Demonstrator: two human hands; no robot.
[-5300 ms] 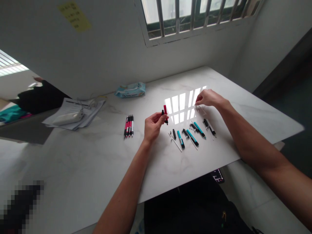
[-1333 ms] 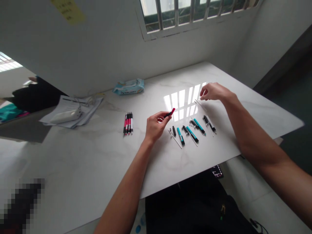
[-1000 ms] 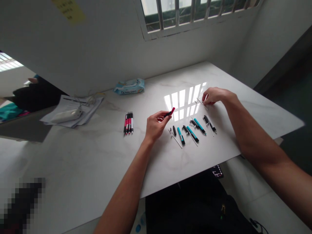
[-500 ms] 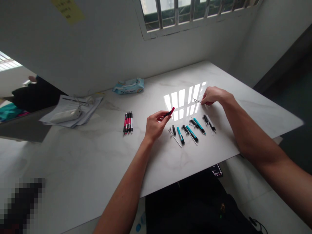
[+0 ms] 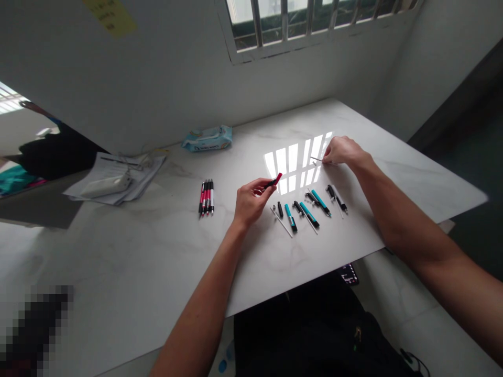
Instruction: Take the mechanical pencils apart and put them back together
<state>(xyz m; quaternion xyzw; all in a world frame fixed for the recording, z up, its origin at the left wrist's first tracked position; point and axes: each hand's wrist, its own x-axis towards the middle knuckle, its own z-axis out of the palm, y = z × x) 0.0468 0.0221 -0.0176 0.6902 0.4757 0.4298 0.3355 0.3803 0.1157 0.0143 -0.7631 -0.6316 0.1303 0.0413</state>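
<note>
We hold a red pen barrel (image 5: 274,182) pinched between the fingers of our left hand (image 5: 249,201), just above the table (image 5: 157,251). Our right hand (image 5: 341,151) pinches a thin refill (image 5: 316,159) over the bright window reflection. Teal pen parts (image 5: 307,207) lie between both hands.

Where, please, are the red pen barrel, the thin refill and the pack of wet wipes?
red pen barrel (image 5: 276,180), head view, on its red end beyond the left hand's fingers.
thin refill (image 5: 315,158), head view, on the shaft left of the right hand.
pack of wet wipes (image 5: 207,139), head view, on its top face.
</note>
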